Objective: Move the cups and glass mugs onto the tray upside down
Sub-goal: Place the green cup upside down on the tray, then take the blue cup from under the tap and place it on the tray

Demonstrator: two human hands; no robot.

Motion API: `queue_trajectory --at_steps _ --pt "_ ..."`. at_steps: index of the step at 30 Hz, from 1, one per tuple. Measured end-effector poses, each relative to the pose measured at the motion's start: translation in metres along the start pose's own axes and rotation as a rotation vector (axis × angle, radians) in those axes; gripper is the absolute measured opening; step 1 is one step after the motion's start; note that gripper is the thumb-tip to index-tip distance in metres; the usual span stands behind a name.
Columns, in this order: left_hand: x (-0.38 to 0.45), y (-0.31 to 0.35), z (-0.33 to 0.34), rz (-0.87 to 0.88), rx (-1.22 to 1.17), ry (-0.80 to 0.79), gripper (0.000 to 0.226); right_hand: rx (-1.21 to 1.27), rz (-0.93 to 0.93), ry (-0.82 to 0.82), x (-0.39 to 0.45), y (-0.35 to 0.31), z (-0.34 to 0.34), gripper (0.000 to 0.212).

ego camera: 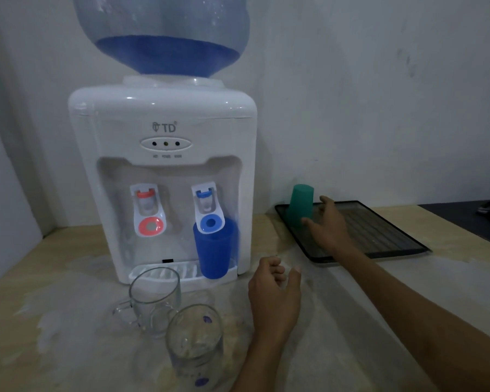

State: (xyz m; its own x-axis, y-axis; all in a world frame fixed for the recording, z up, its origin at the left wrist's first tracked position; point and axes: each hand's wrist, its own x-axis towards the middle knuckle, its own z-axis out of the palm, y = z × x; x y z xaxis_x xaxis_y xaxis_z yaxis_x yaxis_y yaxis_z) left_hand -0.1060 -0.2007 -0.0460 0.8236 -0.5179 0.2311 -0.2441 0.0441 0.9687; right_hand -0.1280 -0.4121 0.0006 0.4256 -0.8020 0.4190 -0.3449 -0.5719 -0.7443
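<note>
While one green cup [300, 206] already sits upside down at the far left corner of the tray [379, 236], most of the job looks like it's yet to be done. So I'd call it roughly a quarter finished, one out of four.

Count as I see it: two plastic cups and two glass mugs. The blue cup [214, 247] stands upright on the water dispenser [164, 171] drip grate, under the blue tap. The plain glass mug [153, 299] is on the desk [68, 306] just in front of the dispenser, and the glass mug with purple dots [194, 346] sits nearer, just beside it. Both look mouth-up.

Hands: the right hand [327, 222] is over the tray, its grip spread, fingertips touching or just off the green cup, can't tell which. The left hand [275, 292] hovers over the desk right of the mugs, fingers loosely curled, holding nothing.
</note>
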Motion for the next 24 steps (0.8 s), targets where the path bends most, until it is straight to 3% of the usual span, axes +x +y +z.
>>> queue_trajectory --at_steps 8,24 --pt "-0.001 0.005 -0.003 -0.030 0.008 0.029 0.025 -0.106 -0.339 0.020 -0.102 0.011 -0.029 0.062" --pt "-0.011 0.011 0.001 0.181 0.139 0.055 0.025 -0.037 -0.433 0.025 -0.112 0.005 -0.040 0.053"
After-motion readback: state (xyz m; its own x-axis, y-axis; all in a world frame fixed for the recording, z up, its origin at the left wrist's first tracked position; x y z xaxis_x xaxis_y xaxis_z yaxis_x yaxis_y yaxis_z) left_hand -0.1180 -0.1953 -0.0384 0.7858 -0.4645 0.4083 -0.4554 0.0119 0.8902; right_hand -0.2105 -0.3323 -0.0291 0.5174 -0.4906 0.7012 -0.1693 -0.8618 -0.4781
